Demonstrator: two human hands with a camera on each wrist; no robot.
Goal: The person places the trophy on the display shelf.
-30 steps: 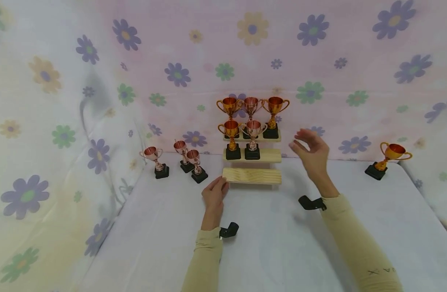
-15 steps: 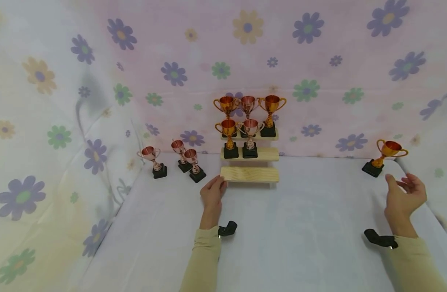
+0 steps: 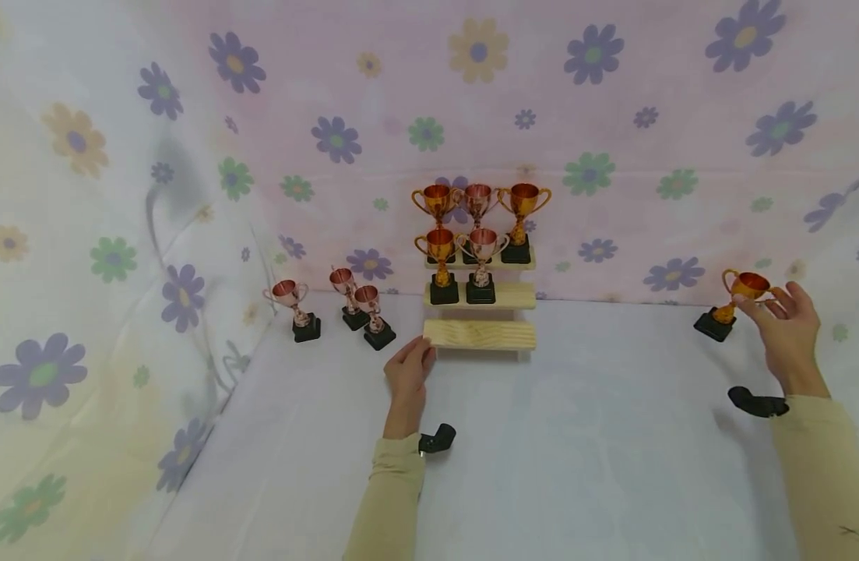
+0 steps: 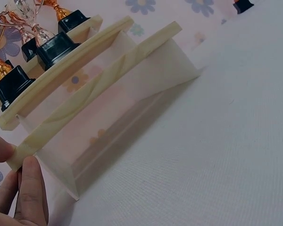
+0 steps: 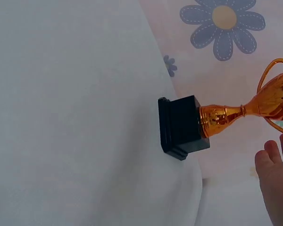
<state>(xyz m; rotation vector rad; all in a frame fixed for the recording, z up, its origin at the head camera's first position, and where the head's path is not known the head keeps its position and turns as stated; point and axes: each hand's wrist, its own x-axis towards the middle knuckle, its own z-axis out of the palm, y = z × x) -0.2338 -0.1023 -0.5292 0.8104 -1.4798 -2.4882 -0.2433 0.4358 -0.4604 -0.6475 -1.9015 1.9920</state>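
My left hand (image 3: 406,370) pinches the left end of the lowest step of a three-step wooden display stand (image 3: 480,335). In the left wrist view the thumb lies on top of that step (image 4: 99,87) and fingers (image 4: 30,183) press from below. Far right, my right hand (image 3: 790,335) is at a gold trophy cup (image 3: 750,286) standing on its black base. The thumb overlaps the bowl in the head view, the other fingers spread by the right handle. In the right wrist view the fingertips (image 5: 263,159) sit just beside a handle, with the thumb out of sight.
On the stand's top step are two gold trophies (image 3: 524,202) with a rose-gold one between. The middle step bears a gold trophy (image 3: 441,245) and a rose-gold trophy (image 3: 482,245). Three rose-gold trophies (image 3: 286,294) stand on the white table (image 3: 576,467) at left. Flowered cloth hangs behind.
My right hand has moved from beside the stand far to the right, then forward up to the gold trophy. The left hand keeps its place on the lowest step.
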